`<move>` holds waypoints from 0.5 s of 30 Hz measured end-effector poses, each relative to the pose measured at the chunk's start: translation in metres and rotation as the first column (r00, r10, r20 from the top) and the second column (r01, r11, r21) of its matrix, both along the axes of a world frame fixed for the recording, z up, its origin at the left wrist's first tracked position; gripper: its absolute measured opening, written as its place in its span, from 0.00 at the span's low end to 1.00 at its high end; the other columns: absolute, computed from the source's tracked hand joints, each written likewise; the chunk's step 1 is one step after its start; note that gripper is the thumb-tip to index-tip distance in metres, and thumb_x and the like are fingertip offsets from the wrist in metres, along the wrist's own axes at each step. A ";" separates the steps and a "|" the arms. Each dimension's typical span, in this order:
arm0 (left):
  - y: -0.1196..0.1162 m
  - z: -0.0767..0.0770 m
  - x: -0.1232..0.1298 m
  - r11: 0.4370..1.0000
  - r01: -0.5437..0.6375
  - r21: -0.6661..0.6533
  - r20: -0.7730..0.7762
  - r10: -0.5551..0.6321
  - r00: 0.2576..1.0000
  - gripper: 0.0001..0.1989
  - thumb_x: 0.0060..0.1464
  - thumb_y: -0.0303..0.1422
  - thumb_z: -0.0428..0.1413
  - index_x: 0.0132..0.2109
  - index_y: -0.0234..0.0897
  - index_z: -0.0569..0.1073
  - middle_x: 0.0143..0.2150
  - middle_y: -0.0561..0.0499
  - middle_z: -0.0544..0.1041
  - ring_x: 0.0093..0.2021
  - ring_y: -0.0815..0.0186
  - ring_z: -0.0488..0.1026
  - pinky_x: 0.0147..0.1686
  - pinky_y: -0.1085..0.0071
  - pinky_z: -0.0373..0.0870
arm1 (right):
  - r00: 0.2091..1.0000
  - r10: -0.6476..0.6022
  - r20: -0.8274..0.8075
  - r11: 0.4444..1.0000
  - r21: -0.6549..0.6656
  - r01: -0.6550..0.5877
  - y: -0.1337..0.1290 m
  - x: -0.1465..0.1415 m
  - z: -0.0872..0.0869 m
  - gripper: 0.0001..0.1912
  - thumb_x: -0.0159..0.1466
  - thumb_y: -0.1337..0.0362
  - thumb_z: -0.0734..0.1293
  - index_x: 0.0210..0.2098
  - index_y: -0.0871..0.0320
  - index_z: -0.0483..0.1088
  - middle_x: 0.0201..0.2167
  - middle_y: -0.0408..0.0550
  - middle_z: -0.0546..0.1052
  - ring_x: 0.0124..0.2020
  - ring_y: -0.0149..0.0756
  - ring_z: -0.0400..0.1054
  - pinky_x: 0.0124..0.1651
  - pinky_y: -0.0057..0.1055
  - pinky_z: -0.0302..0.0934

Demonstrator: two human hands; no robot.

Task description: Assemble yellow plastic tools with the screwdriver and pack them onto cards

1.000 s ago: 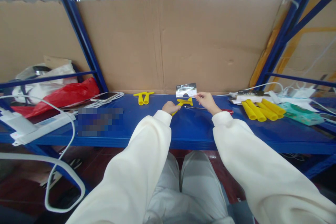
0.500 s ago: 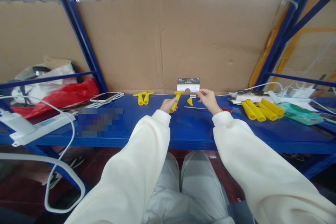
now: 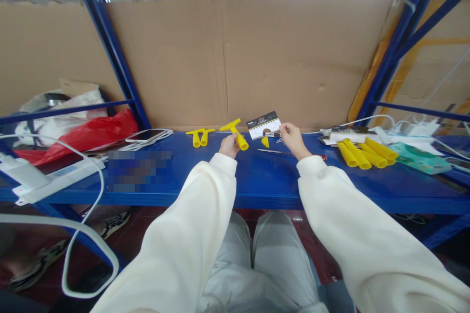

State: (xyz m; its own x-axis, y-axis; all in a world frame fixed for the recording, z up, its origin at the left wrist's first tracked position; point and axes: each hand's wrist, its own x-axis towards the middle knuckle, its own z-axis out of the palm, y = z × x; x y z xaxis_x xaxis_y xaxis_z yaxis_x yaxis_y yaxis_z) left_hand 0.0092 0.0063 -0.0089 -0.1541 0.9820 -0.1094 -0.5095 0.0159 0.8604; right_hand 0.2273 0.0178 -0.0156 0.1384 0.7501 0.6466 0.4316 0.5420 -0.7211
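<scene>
Grasping a yellow tool (image 3: pixel 238 137) in the left hand (image 3: pixel 228 146), crossbar raised toward the cardboard (image 3: pixel 176 68) and open end facing back. Pinching a card (image 3: pixel 263 126) by its right edge in the right hand (image 3: pixel 293 138), tilted above the blue bench (image 3: pixel 205 176), just beside the tool with no contact visible.

Best, by judgement, to keep the pinch light and at the edge, so as not to crease the card or cover its notch. Steady the tool without squeezing, and turn both slowly. Avoid sweeping away the small yellow piece (image 3: pixel 265 142) just below the card, or the metal parts (image 3: pixel 273 135) near its lower right, too small to make out.

Mind also the screwdriver (image 3: pixel 273 151), lying nearer the body, partly behind the right hand. Farther out, note two more yellow tools (image 3: pixel 197 140) to the left, and yellow tubes (image 3: pixel 347 153) beside a green pack (image 3: pixel 414 158) to the right.
</scene>
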 end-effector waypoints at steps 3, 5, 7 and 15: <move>0.002 -0.001 -0.001 0.994 -0.108 0.020 0.056 0.107 0.993 0.07 0.60 0.23 0.53 0.44 0.33 0.72 0.30 0.51 0.76 0.29 0.68 0.76 0.33 0.72 0.74 | 0.997 0.068 -0.025 0.995 -0.071 -0.069 -0.003 -0.003 0.001 0.15 0.63 0.51 0.64 0.28 0.55 0.67 0.16 0.38 0.65 0.19 0.31 0.61 0.25 0.28 0.58; 0.003 -0.001 -0.002 0.988 -0.152 0.034 0.083 0.149 0.985 0.06 0.59 0.23 0.53 0.42 0.34 0.72 0.27 0.54 0.74 0.26 0.70 0.74 0.32 0.74 0.74 | 0.992 0.121 -0.037 0.987 -0.106 -0.124 -0.006 -0.006 0.001 0.17 0.63 0.49 0.65 0.28 0.55 0.66 0.15 0.37 0.64 0.17 0.29 0.59 0.23 0.26 0.55; 0.004 -0.002 -0.002 0.986 -0.164 0.042 0.088 0.160 0.983 0.04 0.58 0.23 0.55 0.40 0.34 0.72 0.26 0.54 0.73 0.25 0.70 0.74 0.31 0.74 0.73 | 0.984 0.171 -0.042 0.977 -0.122 -0.175 -0.009 -0.009 0.002 0.18 0.62 0.47 0.66 0.27 0.55 0.66 0.14 0.37 0.64 0.16 0.28 0.57 0.21 0.25 0.53; 0.002 -0.004 0.004 0.995 -0.021 0.098 -0.001 0.021 1.000 0.02 0.56 0.24 0.59 0.36 0.34 0.72 0.32 0.47 0.80 0.37 0.60 0.81 0.39 0.66 0.78 | 0.948 0.316 -0.028 0.934 -0.164 -0.316 -0.015 -0.017 0.000 0.25 0.56 0.40 0.70 0.25 0.57 0.69 0.16 0.41 0.70 0.18 0.29 0.63 0.22 0.25 0.58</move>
